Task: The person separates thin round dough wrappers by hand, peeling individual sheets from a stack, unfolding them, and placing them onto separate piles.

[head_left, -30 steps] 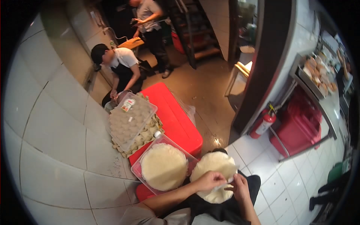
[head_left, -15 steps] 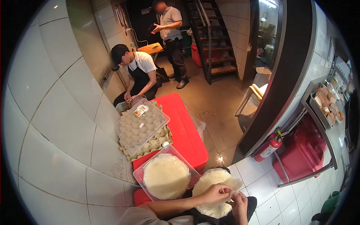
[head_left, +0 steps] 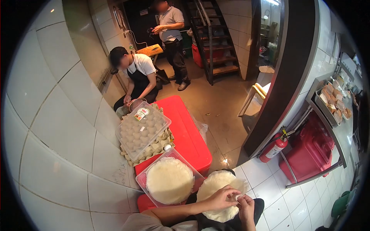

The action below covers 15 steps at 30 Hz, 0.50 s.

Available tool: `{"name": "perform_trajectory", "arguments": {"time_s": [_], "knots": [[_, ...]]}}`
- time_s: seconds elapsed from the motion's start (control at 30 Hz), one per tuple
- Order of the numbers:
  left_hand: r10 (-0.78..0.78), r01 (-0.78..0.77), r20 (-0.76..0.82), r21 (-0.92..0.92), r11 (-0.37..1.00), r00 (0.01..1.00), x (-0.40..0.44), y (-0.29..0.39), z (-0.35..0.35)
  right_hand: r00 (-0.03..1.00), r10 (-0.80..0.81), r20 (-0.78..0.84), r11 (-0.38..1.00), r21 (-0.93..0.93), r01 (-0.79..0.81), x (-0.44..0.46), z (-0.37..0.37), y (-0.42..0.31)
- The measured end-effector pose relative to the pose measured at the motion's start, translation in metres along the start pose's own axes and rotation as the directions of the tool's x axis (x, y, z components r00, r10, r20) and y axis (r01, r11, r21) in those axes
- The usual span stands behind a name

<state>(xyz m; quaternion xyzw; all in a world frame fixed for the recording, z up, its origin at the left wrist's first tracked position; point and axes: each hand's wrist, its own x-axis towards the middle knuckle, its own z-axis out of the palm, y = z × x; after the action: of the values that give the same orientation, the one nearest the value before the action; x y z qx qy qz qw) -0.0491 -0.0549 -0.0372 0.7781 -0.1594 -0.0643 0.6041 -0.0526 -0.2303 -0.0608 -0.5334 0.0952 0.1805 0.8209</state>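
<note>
A stack of thin, pale round sheets [head_left: 216, 184] lies over my lap at the bottom centre. Above its right side my left hand [head_left: 224, 197] and my right hand [head_left: 245, 205] meet, fingers pinched on a thin pale sheet [head_left: 241, 185] that hangs loose behind them. Just left of the lap, a clear plastic container [head_left: 142, 178] holds another pile of round pale sheets [head_left: 170, 180]. Its corner rests by the red cooler lid.
Egg trays [head_left: 158, 148] under a clear lid [head_left: 143, 129] sit on a red cooler [head_left: 185, 127]. Beyond, one person [head_left: 140, 77] sits working and another [head_left: 172, 30] stands. A fire extinguisher [head_left: 274, 148], red bin [head_left: 310, 152] and metal table [head_left: 338, 134] are at right.
My hands have drawn close together at the sheet, which earlier spread more between them. The camera view has tilted and shifted.
</note>
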Motion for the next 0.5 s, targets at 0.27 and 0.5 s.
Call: {"name": "perform_trajectory", "arguments": {"time_s": [0.27,0.5], "knots": [[-0.039,0.038,0.009,0.06,0.997,0.999,-0.003,0.001,-0.001,0.998,-0.06,-0.007,0.997,-0.048,0.06,-0.014,0.018,-0.012],[-0.054,0.095,0.086,-0.588,0.803,0.995,0.012,0.046,-0.03,0.997,0.057,-0.054,0.997,0.058,-0.054,-0.009,0.0,-0.007]]}}
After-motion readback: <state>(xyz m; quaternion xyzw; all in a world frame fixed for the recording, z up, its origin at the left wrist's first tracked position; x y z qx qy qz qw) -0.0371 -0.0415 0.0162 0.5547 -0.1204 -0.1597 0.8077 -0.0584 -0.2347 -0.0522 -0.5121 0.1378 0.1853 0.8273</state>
